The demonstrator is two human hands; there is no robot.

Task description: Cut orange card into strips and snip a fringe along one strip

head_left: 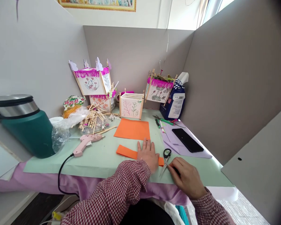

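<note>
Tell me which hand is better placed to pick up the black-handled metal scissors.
Probably the right hand: its fingertips sit close beside those scissors, while the left hand lies flat across the narrow orange paper strip.

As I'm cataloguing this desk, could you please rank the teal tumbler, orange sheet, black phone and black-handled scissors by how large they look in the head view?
1. Teal tumbler
2. Orange sheet
3. Black phone
4. Black-handled scissors
The tumbler's nearness to the camera may exaggerate its size.
</note>
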